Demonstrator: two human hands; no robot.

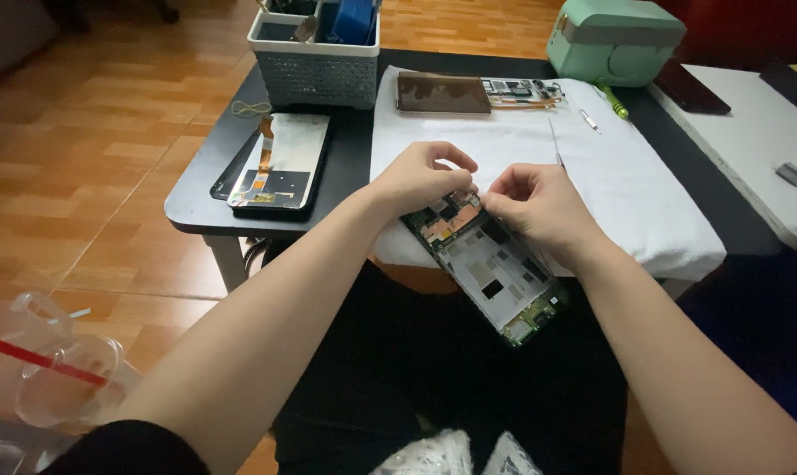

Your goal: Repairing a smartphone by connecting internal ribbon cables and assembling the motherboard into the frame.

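An opened phone body [491, 268] with its green circuit board and silver frame exposed lies tilted over the near edge of a white cloth [504, 145]. My left hand [420, 176] pinches at the top of the board. My right hand [539, 207] grips the phone's upper right side, and thin metal tweezers [554, 145] stick up from its fingers. Both hands meet at the phone's top end.
A detached phone screen [280, 167] lies on the black table [209, 189] at left. A grey basket [315, 62] stands behind it. A brown battery panel [442, 92], small board parts [522, 88], a green screwdriver [611, 98] and a mint-green box [614, 40] sit at the back.
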